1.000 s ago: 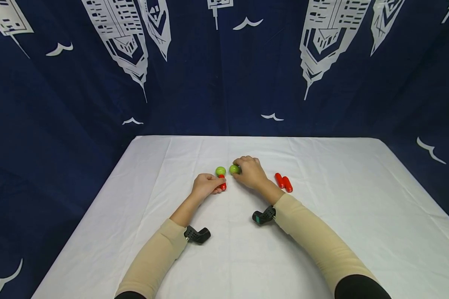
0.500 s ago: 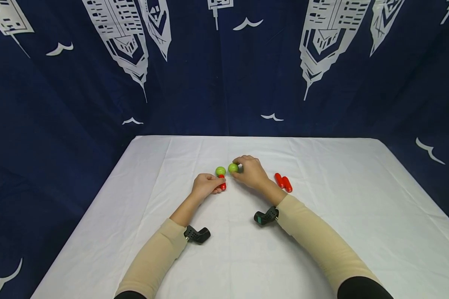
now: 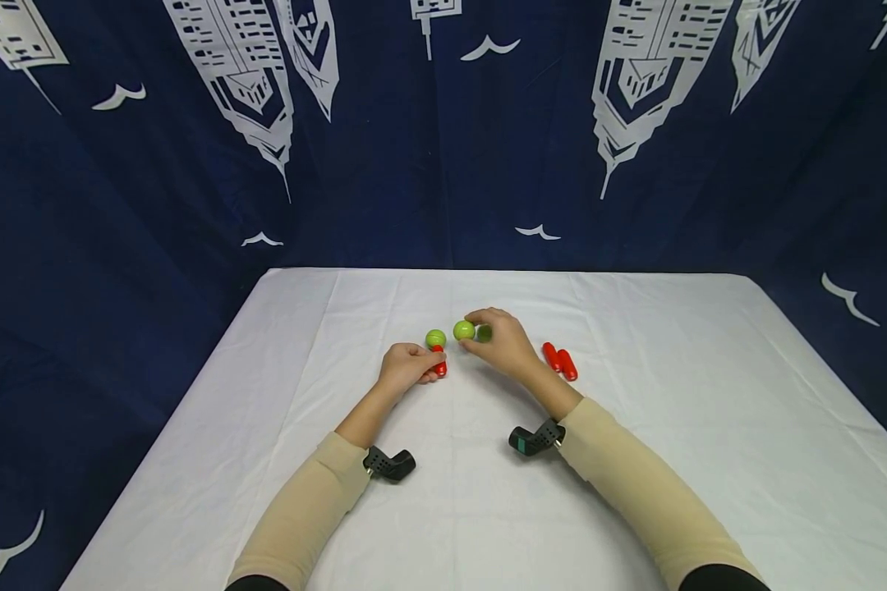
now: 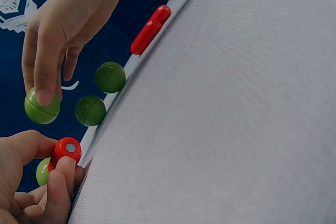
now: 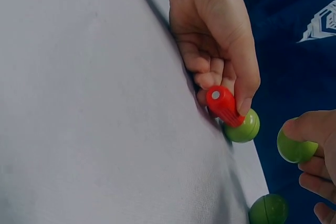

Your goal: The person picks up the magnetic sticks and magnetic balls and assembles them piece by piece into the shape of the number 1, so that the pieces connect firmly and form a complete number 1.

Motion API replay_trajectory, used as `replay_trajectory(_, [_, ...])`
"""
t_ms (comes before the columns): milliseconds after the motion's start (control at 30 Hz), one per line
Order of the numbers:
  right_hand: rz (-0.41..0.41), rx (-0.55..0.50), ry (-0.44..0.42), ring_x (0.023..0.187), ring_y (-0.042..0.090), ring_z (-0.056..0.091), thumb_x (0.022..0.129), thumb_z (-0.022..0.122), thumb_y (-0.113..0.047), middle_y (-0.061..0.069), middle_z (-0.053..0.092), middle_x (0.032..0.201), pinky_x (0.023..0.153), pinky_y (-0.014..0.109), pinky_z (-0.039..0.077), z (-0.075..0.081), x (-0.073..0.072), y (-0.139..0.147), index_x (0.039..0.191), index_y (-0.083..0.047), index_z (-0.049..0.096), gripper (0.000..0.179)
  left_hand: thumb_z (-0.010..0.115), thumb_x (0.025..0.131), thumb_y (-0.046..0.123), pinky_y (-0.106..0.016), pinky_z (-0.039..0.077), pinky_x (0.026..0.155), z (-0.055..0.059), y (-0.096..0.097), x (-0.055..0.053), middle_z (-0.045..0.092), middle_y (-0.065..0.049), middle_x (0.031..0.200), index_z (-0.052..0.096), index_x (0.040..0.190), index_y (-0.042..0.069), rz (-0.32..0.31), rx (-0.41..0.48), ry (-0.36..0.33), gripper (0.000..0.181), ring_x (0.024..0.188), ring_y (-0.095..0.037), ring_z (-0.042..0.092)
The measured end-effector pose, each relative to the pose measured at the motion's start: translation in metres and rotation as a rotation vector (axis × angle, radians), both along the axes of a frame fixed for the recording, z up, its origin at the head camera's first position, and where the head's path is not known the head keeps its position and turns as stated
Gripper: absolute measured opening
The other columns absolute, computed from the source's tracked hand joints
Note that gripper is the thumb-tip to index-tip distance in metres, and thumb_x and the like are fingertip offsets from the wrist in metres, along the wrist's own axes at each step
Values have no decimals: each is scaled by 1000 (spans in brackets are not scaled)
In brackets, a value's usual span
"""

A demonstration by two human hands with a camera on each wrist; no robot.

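My left hand (image 3: 406, 365) pinches a red magnetic rod (image 5: 224, 109) between thumb and fingers, low over the white cloth. A silvery disc shows on the rod's near end. At its far end sits a green ball (image 3: 435, 338), right against the rod. My right hand (image 3: 504, 341) holds another green ball (image 3: 464, 330) between thumb and fingertips, a short gap to the right of the first ball. Beyond the held ball, two darker green balls, one nearer (image 4: 90, 110) and one farther (image 4: 110, 77), rest on the cloth by the right hand; the head view shows only part of them.
Two red rods, one left (image 3: 552, 356) and one right (image 3: 568, 364), lie side by side just right of the right wrist. A white cloth (image 3: 443, 509) covers the table. Behind its far edge hangs a dark blue printed curtain (image 3: 384, 189). Each wrist wears a black camera.
My right hand and its ball shift slightly left, then back right, with the wrist drawing toward the lower right. A darker green ball now shows behind its fingers. The left hand stays still.
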State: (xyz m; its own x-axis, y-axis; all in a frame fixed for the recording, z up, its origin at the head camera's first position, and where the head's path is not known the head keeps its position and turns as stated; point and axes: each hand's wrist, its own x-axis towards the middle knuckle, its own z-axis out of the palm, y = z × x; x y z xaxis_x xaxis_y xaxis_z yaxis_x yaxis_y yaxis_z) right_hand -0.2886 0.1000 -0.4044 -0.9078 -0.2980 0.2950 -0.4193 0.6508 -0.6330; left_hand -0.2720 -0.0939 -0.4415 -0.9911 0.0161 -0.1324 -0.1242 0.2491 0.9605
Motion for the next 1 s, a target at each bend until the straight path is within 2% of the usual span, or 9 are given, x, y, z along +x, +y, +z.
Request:
replay_trajectory(167, [-2, -83, -23, 110, 30, 58, 85, 77, -19, 14, 65, 117, 100, 45, 43, 1, 7, 1, 119, -1, 65, 40, 75, 86, 18, -15, 49, 51, 1, 0, 1, 64, -1, 58, 69, 81, -2, 2, -3, -5, 21, 50, -5, 59])
replay_trajectory(300, [-4, -172, -50, 103, 32, 60, 84, 78, -17, 14, 66, 112, 93, 45, 49, 1, 13, 2, 118, 1, 65, 40, 75, 86, 19, -15, 49, 50, 1, 0, 1, 64, -1, 58, 69, 82, -2, 5, -9, -9, 22, 50, -5, 59])
replay_trajectory(533, [-35, -326, -153, 95, 27, 64, 83, 78, -14, 14, 68, 105, 85, 36, 54, -2, 19, 3, 116, 1, 65, 38, 74, 85, 18, -15, 49, 50, 0, 1, 0, 64, -1, 58, 69, 82, -2, 2, -7, -5, 21, 50, -5, 59])
replay_trajectory(667, [-26, -397, -196, 92, 25, 64, 83, 78, -12, 14, 67, 103, 79, 29, 54, -6, 21, 4, 116, 1, 65, 38, 74, 85, 19, -15, 49, 51, 0, 1, 0, 64, -1, 59, 69, 82, -2, -2, -8, -1, 21, 51, -5, 59])
replay_trajectory(833, [-10, -491, -258, 88, 17, 63, 84, 76, -8, 14, 67, 103, 72, 20, 52, -10, 23, 4, 117, 4, 64, 37, 74, 85, 17, -15, 49, 49, 0, 2, 0, 62, 0, 57, 67, 79, -2, 1, 20, 1, 21, 49, -4, 58])
replay_trajectory(1000, [-4, -584, -346, 84, 8, 61, 84, 76, -6, 12, 65, 103, 70, 18, 51, -15, 25, 2, 119, 6, 61, 40, 74, 86, 16, -15, 49, 49, 0, 2, 0, 62, -1, 57, 66, 78, -2, 11, 29, -3, 21, 48, -4, 58])
